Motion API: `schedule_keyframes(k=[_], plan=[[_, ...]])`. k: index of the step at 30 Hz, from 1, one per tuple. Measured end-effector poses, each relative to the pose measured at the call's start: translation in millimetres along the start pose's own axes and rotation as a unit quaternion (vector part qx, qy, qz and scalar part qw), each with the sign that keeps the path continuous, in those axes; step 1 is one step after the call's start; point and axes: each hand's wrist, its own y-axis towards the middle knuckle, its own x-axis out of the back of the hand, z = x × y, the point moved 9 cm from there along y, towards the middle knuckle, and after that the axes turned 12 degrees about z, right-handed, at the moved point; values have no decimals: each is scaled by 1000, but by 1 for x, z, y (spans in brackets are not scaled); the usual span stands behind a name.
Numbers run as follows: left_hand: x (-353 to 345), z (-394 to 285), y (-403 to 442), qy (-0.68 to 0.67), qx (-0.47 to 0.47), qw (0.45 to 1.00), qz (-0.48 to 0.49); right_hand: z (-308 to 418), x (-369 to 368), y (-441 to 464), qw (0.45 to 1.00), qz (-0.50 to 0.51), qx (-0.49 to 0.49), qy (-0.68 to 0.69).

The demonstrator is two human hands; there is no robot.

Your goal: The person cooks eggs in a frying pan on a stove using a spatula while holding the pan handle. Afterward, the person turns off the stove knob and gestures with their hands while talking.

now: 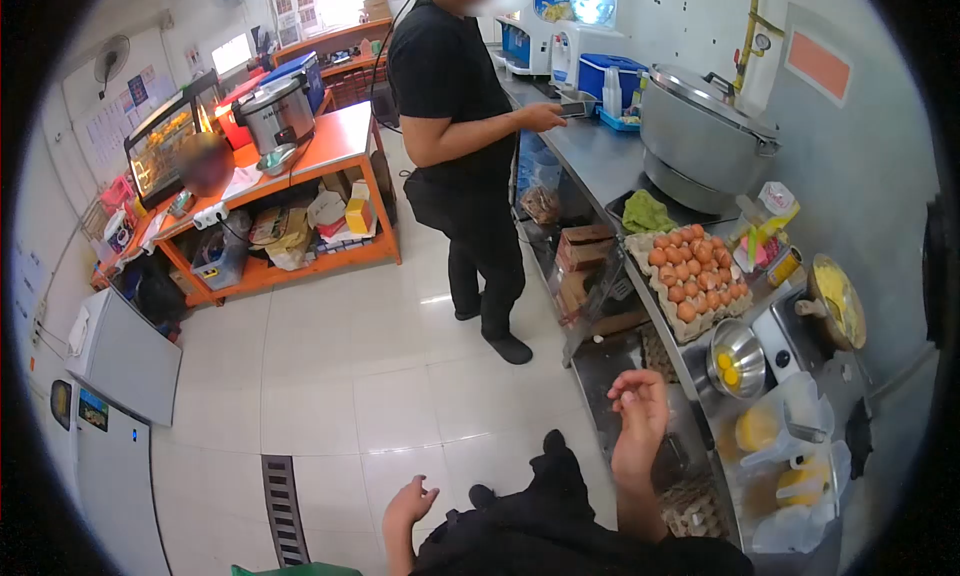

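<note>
My right hand (638, 416) is raised beside the steel counter, its fingers curled loosely with no object visible in them. Low over the floor, my left hand (412, 500) has its fingers apart and holds nothing. On the counter, a steel bowl (752, 384) holds egg yolks (729, 368). Behind it lies a carton tray (690, 328) of brown eggs (690, 266). To the right stand a gas stove (780, 346) and a pan (838, 301) with yellow food. Plastic jugs (780, 426) with yellow contents are at the near end.
A person in black (455, 96) stands beside the counter (585, 166), holding a small dark object. A large metal pot (700, 126) is farther back. On the left are an orange table (330, 141) and a white freezer (125, 356). A drain grate (285, 511) crosses the floor.
</note>
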Motion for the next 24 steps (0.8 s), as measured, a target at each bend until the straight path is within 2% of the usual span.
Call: schedule_keyframes(k=[7,20,23,24], plan=[[10,13,-16,-35,9,998,-44,-5,-34,4,995,92,-34,12],[-1,68,-41,-80,47,994,-50,-21,-123,-16,959,279,-55,-9],[-8,73,-27,-127,-1,992,-13,-19,-146,-22,936,334,-38,-107],[0,51,-34,-191,-67,979,-5,-21,-150,-23,931,341,-10,-130]])
